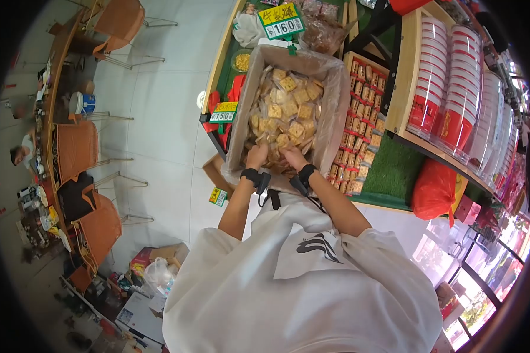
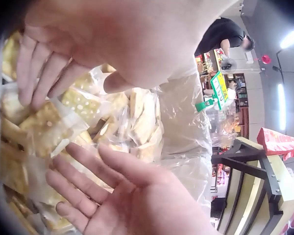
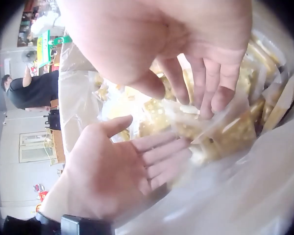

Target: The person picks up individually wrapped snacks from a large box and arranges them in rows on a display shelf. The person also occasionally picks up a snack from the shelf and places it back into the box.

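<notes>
Your left hand [image 1: 257, 156] and right hand [image 1: 293, 157] are open, fingers slightly bent, at the near end of the lined box [image 1: 335, 94], among the wrapped crackers [image 1: 288, 110] inside it. Work all 10 fingertips gently beneath the packets; squeezing could crack them.

Head view looks down on the box [image 1: 334, 97] both close wrist views share

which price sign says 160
The top sign, at the far end of the box; the 150 sign is at its left side, and the lowest sign is too small to read.
</notes>
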The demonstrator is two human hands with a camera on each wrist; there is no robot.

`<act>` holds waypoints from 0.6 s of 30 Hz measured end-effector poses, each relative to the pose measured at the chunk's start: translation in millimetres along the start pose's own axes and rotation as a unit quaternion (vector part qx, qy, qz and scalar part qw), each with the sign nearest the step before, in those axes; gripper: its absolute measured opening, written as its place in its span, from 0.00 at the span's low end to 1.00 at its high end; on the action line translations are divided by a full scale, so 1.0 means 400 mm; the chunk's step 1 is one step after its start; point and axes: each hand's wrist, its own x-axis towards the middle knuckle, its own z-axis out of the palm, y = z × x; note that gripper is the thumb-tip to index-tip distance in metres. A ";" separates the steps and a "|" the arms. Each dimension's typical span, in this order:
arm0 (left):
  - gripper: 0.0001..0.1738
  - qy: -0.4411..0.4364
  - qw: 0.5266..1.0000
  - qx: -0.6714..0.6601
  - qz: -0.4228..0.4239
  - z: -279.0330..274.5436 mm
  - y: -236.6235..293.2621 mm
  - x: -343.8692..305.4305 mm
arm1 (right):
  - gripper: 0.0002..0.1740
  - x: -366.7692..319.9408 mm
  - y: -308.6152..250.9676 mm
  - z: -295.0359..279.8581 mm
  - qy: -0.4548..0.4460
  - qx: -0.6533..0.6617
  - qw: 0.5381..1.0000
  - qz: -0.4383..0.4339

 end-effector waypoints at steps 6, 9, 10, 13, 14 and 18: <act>0.42 0.016 0.998 0.033 -0.048 0.024 -0.032 0.042 | 0.14 -0.004 0.004 0.009 0.087 -0.280 0.938 -0.184; 0.39 0.014 0.998 0.009 -0.057 0.042 -0.054 0.060 | 0.13 0.000 -0.010 0.017 0.107 -0.294 0.933 -0.177; 0.39 0.016 0.998 0.001 -0.059 0.041 -0.057 0.062 | 0.13 0.021 -0.002 0.010 0.096 -0.289 0.936 -0.175; 0.37 0.003 0.998 -0.029 -0.056 0.026 -0.038 0.039 | 0.13 0.035 0.016 0.003 0.094 -0.294 0.929 -0.203; 0.37 -0.019 0.997 -0.051 -0.058 0.021 -0.026 0.028 | 0.13 0.032 0.014 -0.003 0.099 -0.299 0.923 -0.221; 0.37 -0.079 0.988 -0.118 -0.068 0.020 -0.006 0.019 | 0.12 0.010 0.004 -0.008 0.070 -0.276 0.935 -0.213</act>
